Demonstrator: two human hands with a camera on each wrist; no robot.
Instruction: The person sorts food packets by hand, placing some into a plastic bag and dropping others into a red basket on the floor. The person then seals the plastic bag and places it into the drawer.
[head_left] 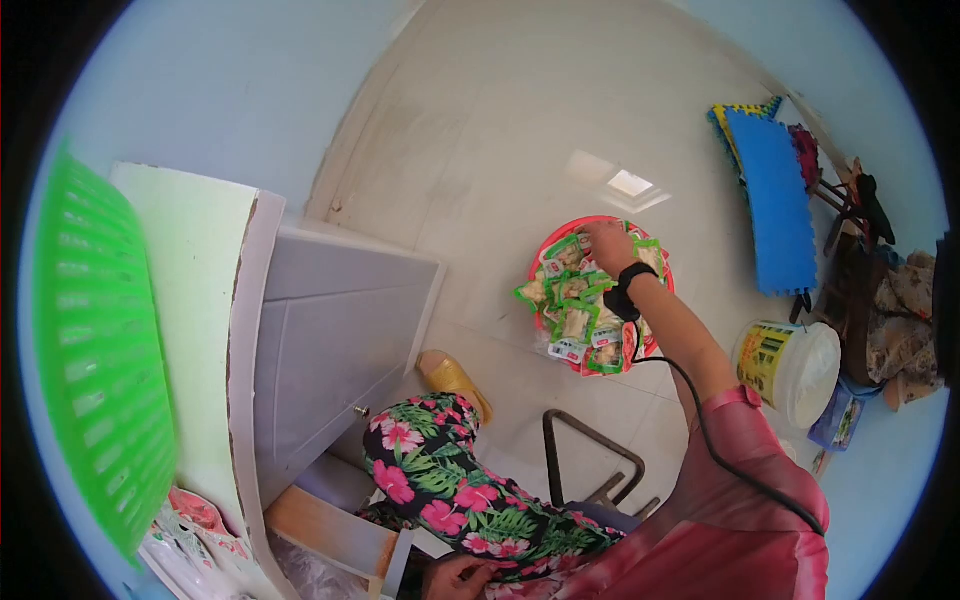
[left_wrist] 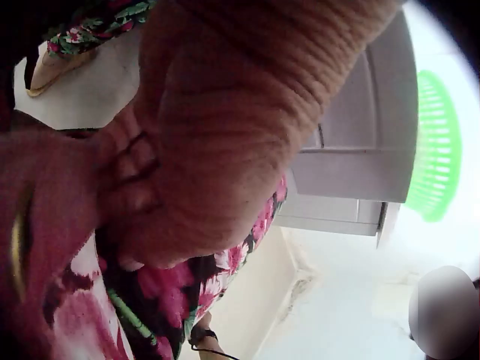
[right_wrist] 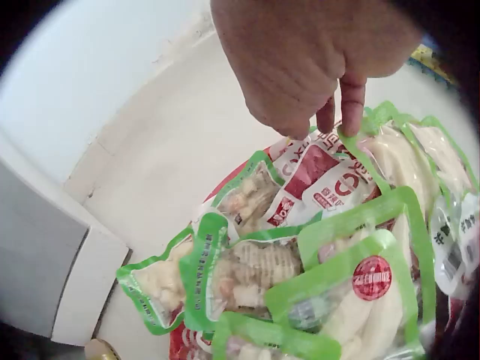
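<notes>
My right hand point(head_left: 608, 248) reaches down into a red basin point(head_left: 545, 245) on the floor, at its far side. The basin is heaped with clear, green-edged food packets point(right_wrist: 259, 270), pale pieces showing inside. In the right wrist view, the bent fingers point(right_wrist: 351, 112) come down at a red-and-white packet point(right_wrist: 322, 176) and the corner of a green-edged one; the thumb is hidden, and I cannot tell whether they pinch either. My left hand point(left_wrist: 202, 150) rests at the lap on flowered trousers point(head_left: 480, 505), fingers loosely curled, with nothing seen in it.
A grey cabinet point(head_left: 345, 330) stands to the left, with an open drawer point(head_left: 335, 530) low down. On its top lies a green plastic basket point(head_left: 100, 350). To the right are a white bucket point(head_left: 808, 370) and blue foam mats point(head_left: 770, 200). A metal frame point(head_left: 590, 430) stands near the knees.
</notes>
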